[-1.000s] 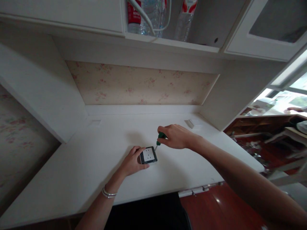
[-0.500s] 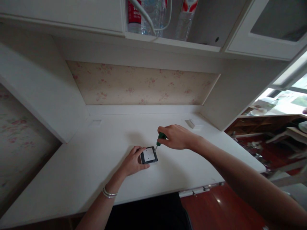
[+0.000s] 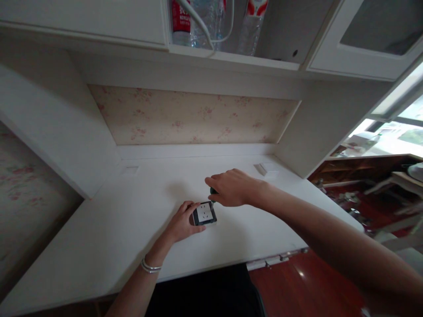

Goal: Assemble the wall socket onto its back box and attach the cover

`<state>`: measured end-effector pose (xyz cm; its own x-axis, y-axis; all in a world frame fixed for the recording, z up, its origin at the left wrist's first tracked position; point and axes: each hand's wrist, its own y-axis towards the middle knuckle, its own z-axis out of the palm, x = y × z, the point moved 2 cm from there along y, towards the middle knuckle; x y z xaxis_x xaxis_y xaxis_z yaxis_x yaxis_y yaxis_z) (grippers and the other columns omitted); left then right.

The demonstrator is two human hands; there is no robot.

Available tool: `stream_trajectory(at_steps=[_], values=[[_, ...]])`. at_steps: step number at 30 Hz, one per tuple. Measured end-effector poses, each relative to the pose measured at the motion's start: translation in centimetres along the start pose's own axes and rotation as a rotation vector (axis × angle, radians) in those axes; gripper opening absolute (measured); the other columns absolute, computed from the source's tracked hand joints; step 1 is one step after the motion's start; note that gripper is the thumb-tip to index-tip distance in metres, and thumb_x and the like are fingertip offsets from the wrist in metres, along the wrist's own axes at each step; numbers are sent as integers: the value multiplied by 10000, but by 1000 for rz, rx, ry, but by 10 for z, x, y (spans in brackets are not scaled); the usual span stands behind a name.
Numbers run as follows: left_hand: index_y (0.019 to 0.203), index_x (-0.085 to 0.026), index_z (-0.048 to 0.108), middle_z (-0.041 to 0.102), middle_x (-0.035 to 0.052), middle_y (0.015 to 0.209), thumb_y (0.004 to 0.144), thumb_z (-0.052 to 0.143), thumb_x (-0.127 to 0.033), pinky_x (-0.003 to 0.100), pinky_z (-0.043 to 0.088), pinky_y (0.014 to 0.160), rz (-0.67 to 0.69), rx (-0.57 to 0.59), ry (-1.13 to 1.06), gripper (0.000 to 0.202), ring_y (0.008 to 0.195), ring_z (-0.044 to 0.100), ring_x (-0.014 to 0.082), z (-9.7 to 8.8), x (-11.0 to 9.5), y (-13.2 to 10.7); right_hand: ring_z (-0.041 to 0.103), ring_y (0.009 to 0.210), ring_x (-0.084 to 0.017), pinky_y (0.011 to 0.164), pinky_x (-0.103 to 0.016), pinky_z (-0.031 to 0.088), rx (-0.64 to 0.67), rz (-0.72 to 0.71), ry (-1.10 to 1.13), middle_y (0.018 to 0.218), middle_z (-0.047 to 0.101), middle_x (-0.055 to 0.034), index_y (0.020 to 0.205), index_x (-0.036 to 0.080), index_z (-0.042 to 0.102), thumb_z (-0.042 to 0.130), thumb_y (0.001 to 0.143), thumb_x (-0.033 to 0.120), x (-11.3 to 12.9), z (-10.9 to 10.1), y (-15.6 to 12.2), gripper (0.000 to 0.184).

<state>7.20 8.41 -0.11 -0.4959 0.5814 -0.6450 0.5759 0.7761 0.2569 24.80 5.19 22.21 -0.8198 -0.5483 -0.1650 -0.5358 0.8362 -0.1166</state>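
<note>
A wall socket (image 3: pixel 205 212) with a white face and a dark frame rests on the white desk. My left hand (image 3: pixel 185 223) grips it from the left side, thumb along the near edge and fingers over the far edge. My right hand (image 3: pixel 229 188) is closed round a green-handled screwdriver (image 3: pixel 212 191) just beyond the socket. Most of the handle is hidden by the fingers. The short bit of shaft that shows points down at the right side of the socket's frame; whether its tip sits in a screw I cannot tell.
A white desk (image 3: pixel 132 246) spreads under both hands. A small white block (image 3: pixel 270 169) lies at the back right, and a flat rectangular cover (image 3: pixel 130 170) at the back left. Overhead, a cabinet shelf (image 3: pixel 277 64) holds plastic bottles (image 3: pixel 253 28) and a white cable (image 3: pixel 200 20).
My right hand has shifted left and turned over the screwdriver, which now stands more upright with its handle mostly covered. My left hand keeps its hold on the socket.
</note>
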Motion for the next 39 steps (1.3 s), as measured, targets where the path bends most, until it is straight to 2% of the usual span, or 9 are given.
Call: stream_trajectory(at_steps=[6, 10, 14, 18, 23, 27, 32, 36, 39], values=[[1316, -252, 458, 434, 82, 1249, 640, 758, -461, 384, 414, 1017, 7, -1, -19, 769, 1161, 465, 263, -3, -4, 0, 652, 789, -245, 587, -308, 409, -46, -35, -12, 1207, 578, -108, 1246, 237, 419, 490, 899, 421, -1, 4, 9, 399], [1331, -265, 443, 433, 78, 1255, 637, 760, -458, 392, 424, 1002, -12, 17, -34, 787, 1146, 476, 266, -4, -5, 0, 645, 825, -297, 636, -348, 411, -10, 69, -74, 959, 671, -128, 1118, 181, 507, 413, 923, 484, -6, 3, 8, 373], [1332, -264, 447, 434, 76, 1249, 635, 763, -450, 396, 419, 1008, -19, 22, -40, 787, 1148, 472, 269, -5, -6, 0, 646, 839, -281, 653, -343, 409, 26, 76, -5, 1052, 661, -125, 1239, 206, 433, 437, 908, 489, -8, -1, 5, 435], [1330, -272, 450, 434, 77, 1256, 635, 761, -461, 408, 418, 1010, -18, 28, -44, 785, 1154, 467, 278, -5, -6, 0, 645, 821, -319, 630, -348, 401, 20, 111, -84, 900, 680, -134, 1115, 162, 521, 424, 913, 506, -9, -2, 2, 411], [1323, -263, 454, 434, 77, 1255, 633, 765, -455, 390, 416, 1012, -18, 16, -27, 780, 1156, 469, 267, -3, -5, 0, 652, 787, -253, 614, -316, 395, -62, 16, -48, 1149, 613, -112, 1262, 236, 408, 422, 933, 453, -4, 2, -3, 395], [1325, -262, 451, 435, 78, 1252, 620, 775, -450, 382, 425, 1003, -14, 9, -13, 798, 1153, 474, 267, -2, -4, 0, 647, 801, -287, 637, -335, 391, -20, 76, -101, 915, 673, -110, 1131, 190, 498, 404, 934, 505, -5, 6, -5, 383], [1329, -261, 446, 430, 78, 1257, 639, 768, -426, 384, 409, 1021, -12, 14, -20, 779, 1160, 471, 261, -3, -5, -1, 639, 860, -243, 640, -313, 406, -41, 9, 39, 1187, 585, -107, 1259, 221, 404, 424, 939, 427, -6, 6, -5, 381], [1327, -267, 452, 429, 85, 1264, 627, 772, -437, 406, 412, 1015, -20, 19, -25, 788, 1160, 469, 278, -3, -5, 0, 627, 896, -265, 632, -313, 408, -44, 29, 10, 1117, 604, -103, 1152, 196, 477, 431, 935, 419, -5, 5, -4, 315], [1329, -260, 453, 433, 85, 1257, 631, 768, -442, 400, 404, 1024, -13, 13, -19, 787, 1167, 463, 275, -3, -4, 0, 621, 926, -257, 623, -309, 409, -75, -8, 37, 1237, 547, -109, 1251, 216, 405, 445, 926, 385, -3, 4, -1, 368]])
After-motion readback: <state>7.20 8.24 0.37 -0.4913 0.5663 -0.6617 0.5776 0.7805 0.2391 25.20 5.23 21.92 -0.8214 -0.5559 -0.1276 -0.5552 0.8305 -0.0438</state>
